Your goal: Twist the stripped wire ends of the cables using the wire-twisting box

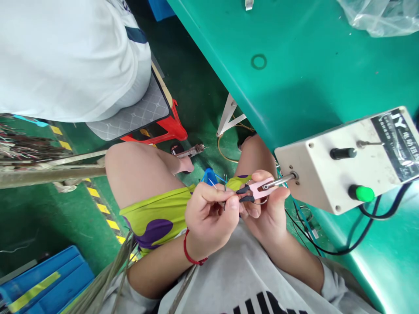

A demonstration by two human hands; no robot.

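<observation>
My left hand [212,216], with a red cord at its wrist, pinches the ends of thin wires [214,185] between thumb and fingers. Those ends reach the black jaws of a pink clip [258,188]. The clip sits on a metal shaft [281,179] that sticks out of a cream box-shaped machine [347,161]. Around the clip my right hand [270,213] is closed, thumb on one side and fingers on the other. Whether the jaws grip the wires is too small to tell.
The machine, with a green knob [364,193] and black cable [363,237], stands on a green table [294,87]. A clear plastic bag [382,17] lies at its far side. Left are a seated person in white [72,56], a wire bundle [29,148] and a blue crate [49,279].
</observation>
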